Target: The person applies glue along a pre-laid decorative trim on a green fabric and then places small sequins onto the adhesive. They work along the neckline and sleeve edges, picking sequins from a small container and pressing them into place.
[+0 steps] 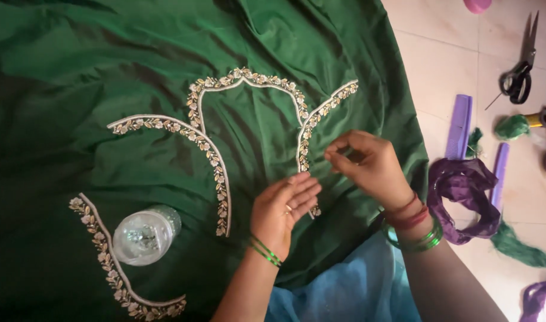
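Most beaded borders on the green cloth [166,89] look finished; right hand [368,164] pinches something unseen, left hand [282,211] lies open, empty.

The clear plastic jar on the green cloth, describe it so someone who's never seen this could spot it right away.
Start at the big green cloth with pale embroidered borders. In its lower left part, left of the left hand, lies the clear plastic jar, between two embroidered strips. It is the only see-through, rounded thing on the cloth, with small glittery bits inside.
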